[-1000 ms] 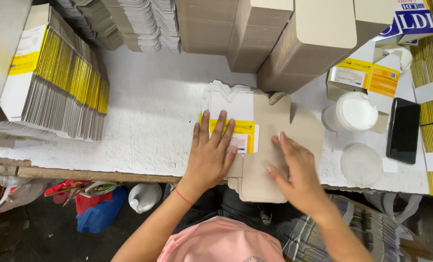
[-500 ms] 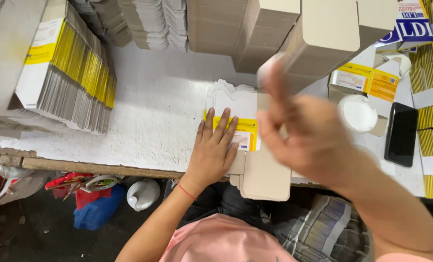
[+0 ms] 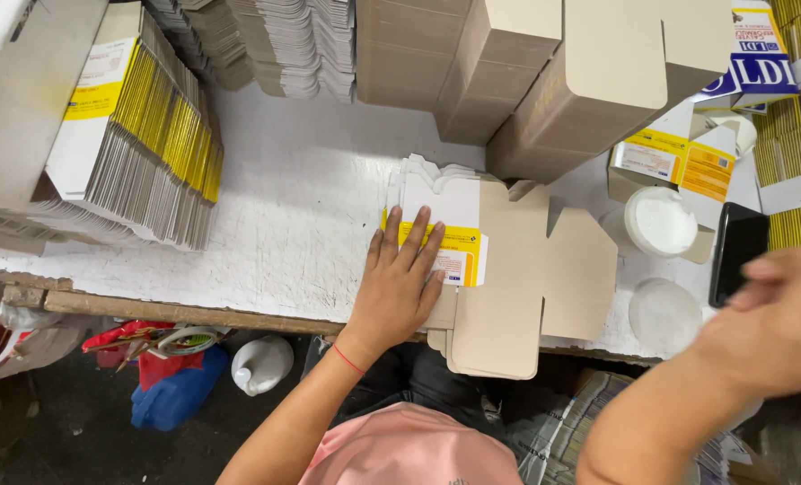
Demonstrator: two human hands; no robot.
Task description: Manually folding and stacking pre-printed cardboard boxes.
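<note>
Our left hand (image 3: pixel 399 289) lay flat, fingers spread, pressing the stack of flat cartons (image 3: pixel 472 269) at the bench (image 3: pixel 293 224) edge. Our blurred right hand (image 3: pixel 773 323) hung empty beside it, fingers loosely curled. The cartons looked light, thin, bendable; best pinched by an edge.

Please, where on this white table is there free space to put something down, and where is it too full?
Free: the white table between the leaning stack of flat cartons and the unfolded carton under the left hand. Crowded: the back row of boxes and the right side with jars and phone.

Left hand (image 3: pixel 399 289) flat, right hand (image 3: pixel 778 319) raised.
</note>
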